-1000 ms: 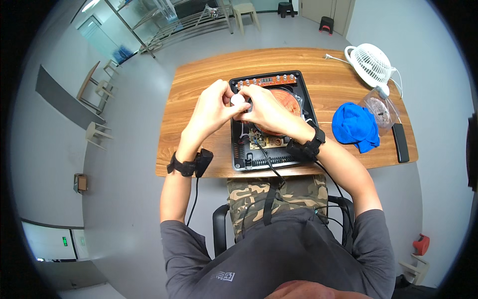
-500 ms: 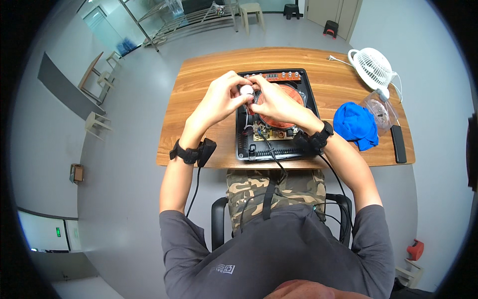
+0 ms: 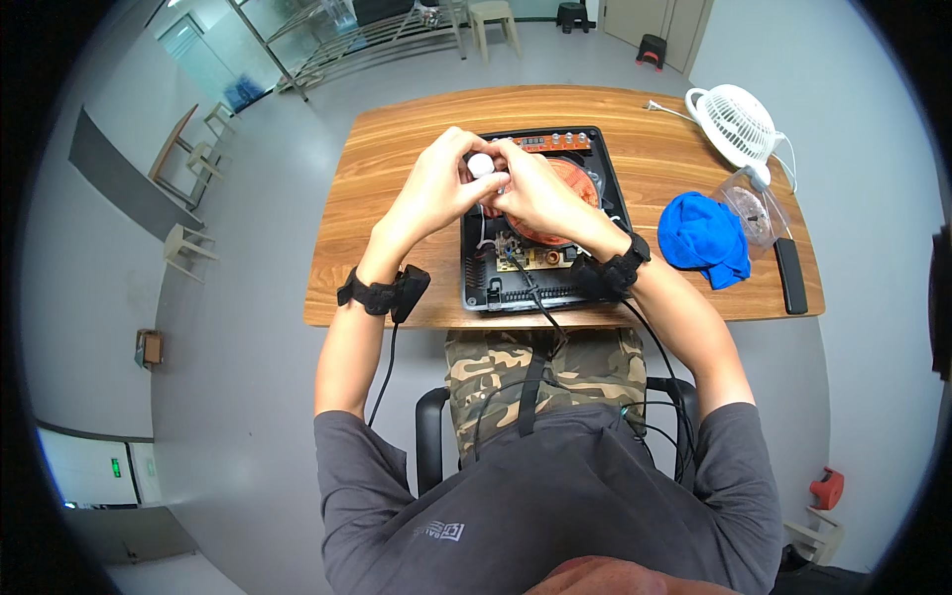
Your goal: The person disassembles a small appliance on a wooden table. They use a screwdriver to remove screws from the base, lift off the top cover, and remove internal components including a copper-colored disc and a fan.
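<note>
An opened induction cooker, its black base (image 3: 553,300) lying on the table, shows a round copper coil (image 3: 575,182), a circuit board (image 3: 531,257) and an orange-red strip board (image 3: 557,143) along the far edge. Over its far left part my two hands meet around a small white round-topped piece (image 3: 480,166), whose exact kind I cannot make out. My left hand (image 3: 441,183) grips it from the left with curled fingers. From the other side, my right hand (image 3: 531,186) has its fingers closed at the piece, their tips partly hidden. A black cable (image 3: 531,288) crosses the base's near side.
On the table's right stand a white fan-like appliance (image 3: 734,127) with a cord, a clear plastic container (image 3: 756,213), a bunched blue cloth (image 3: 702,238) and a long black bar-shaped object (image 3: 790,277). Black straps with boxes and cables circle both my wrists.
The view has shifted slightly, so the table sits a little higher. My hands stay over the cooker's far left, with the fingers turned a little around the white piece.
</note>
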### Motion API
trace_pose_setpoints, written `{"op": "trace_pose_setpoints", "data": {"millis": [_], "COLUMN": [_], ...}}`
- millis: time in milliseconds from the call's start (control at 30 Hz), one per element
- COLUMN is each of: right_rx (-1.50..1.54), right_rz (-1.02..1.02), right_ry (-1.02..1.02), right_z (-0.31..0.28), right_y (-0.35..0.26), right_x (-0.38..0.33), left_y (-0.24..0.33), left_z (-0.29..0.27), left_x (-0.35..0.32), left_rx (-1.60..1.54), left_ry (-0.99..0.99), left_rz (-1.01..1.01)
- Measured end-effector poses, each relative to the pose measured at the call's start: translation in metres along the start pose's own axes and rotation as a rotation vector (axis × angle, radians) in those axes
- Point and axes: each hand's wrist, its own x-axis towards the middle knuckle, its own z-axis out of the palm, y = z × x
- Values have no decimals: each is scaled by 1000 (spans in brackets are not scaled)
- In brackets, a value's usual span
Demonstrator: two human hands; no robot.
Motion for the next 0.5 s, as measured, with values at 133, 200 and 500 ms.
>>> {"op": "trace_pose_setpoints", "data": {"millis": [133, 200, 500], "right_rx": [-58, -98, -63], "right_rz": [-27, -54, -16], "right_ry": [-52, -55, -26], "right_z": [-5, -5, 3], "right_y": [1, 0, 3], "right_x": [3, 0, 3], "left_y": [0, -3, -3], "left_z": [-10, -8, 0], "left_x": [-6, -5, 1], "left_rx": [-115, -111, 100], "left_ry": [-98, -74, 10], "left_rz": [-17, -39, -156]}}
